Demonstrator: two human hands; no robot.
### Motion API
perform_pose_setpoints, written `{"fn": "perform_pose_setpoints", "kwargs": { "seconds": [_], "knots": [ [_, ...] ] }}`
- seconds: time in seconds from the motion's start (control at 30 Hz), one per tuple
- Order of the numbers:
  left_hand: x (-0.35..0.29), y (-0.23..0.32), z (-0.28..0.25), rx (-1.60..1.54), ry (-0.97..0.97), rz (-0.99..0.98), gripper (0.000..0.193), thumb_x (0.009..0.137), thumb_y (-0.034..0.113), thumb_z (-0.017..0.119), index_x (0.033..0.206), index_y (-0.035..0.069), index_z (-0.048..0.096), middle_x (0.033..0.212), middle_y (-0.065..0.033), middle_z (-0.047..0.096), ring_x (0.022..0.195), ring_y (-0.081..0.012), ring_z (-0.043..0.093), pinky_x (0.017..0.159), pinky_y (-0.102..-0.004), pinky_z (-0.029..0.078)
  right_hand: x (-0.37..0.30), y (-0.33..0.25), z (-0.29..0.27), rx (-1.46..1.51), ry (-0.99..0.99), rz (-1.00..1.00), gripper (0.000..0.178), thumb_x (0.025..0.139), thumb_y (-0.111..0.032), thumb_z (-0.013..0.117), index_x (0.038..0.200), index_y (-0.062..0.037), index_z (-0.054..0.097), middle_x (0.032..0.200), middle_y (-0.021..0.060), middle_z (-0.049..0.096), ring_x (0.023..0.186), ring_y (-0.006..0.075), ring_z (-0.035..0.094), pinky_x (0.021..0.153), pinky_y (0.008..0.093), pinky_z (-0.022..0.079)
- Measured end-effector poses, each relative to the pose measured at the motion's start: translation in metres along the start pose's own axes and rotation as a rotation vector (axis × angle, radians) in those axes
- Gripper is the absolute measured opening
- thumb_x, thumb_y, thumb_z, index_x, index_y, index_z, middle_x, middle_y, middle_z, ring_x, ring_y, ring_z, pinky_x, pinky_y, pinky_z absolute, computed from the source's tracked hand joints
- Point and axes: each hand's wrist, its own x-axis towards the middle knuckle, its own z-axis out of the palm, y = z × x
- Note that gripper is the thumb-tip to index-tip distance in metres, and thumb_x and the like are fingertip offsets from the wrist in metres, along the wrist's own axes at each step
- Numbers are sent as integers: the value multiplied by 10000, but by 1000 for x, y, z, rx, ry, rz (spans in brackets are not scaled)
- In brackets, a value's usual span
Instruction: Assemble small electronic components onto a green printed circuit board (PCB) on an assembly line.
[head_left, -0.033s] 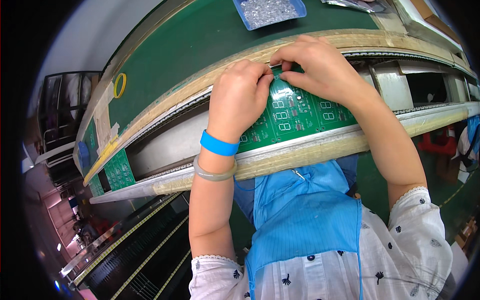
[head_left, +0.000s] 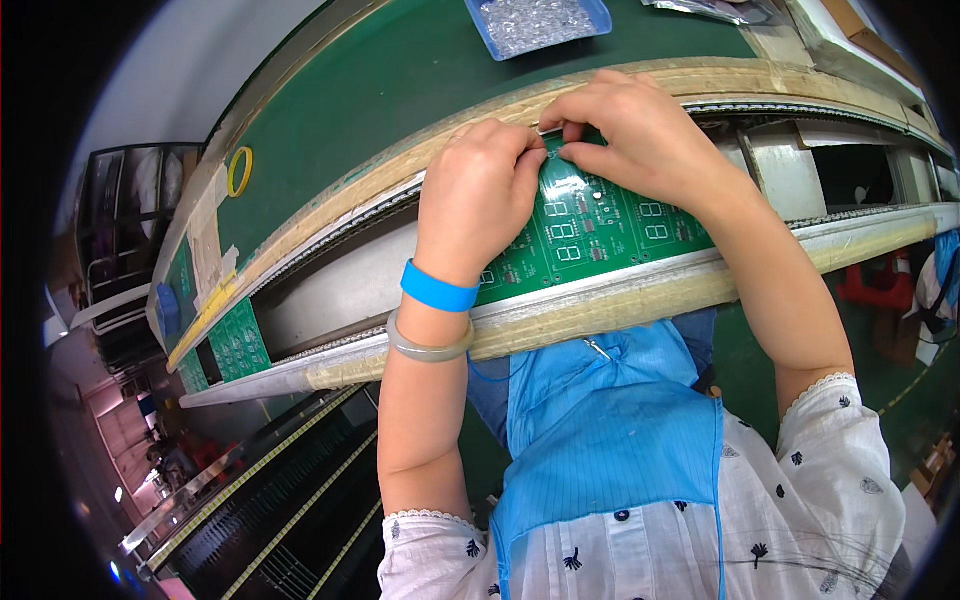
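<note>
A green circuit board (head_left: 590, 235) with white digit-shaped outlines and small parts rests across the two rails in front of me. My left hand (head_left: 484, 190) is over its left part, thumb and fingers pressed together near the far edge. Opposite it, my right hand (head_left: 630, 135) bends its fingers and thumb over the same far edge. Whatever lies between the fingertips of either hand is too small or hidden to make out. Both hands cover part of the board.
Beyond the rails, a blue tray (head_left: 540, 30) of small clear pieces stands on the green bench top (head_left: 370, 100). A yellow tape ring (head_left: 240, 171) lies at its left. More green boards (head_left: 238, 342) sit farther left along the rails. The wooden edge (head_left: 600, 322) runs before my body.
</note>
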Motion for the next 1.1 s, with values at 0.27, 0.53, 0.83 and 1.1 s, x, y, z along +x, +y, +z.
{"fn": "perform_pose_setpoints", "kwargs": {
  "seconds": [0.27,0.53,0.83,1.1],
  "knots": [
    [2,2,2,46,-11,-3,91,844,105,702,897,30,706,836,-148,669,763,-339,642,679,-417,512,-1,0,0,8,14,7,268,750,-88,699,1017,-80,719,847,57,698,890,271,629,824,405,498],
    [3,2,2,83,-6,31,99,842,116,702,895,32,708,843,-150,673,776,-341,645,682,-424,510,0,0,0,-6,13,1,260,759,-109,682,1015,-85,723,841,53,698,903,274,640,823,424,497],
    [6,1,0,-6,-44,-36,109,835,113,720,899,26,723,824,-148,678,741,-326,652,662,-399,515,1,2,-2,29,-5,-17,267,748,-72,686,1014,-71,709,844,57,700,875,280,627,818,405,501],
    [6,1,2,39,-38,25,90,804,136,724,834,54,704,836,-121,668,821,-333,644,716,-442,529,1,4,-1,33,-3,-19,245,760,-62,676,1002,-62,705,836,77,695,869,297,627,803,410,507]
  ]
}}
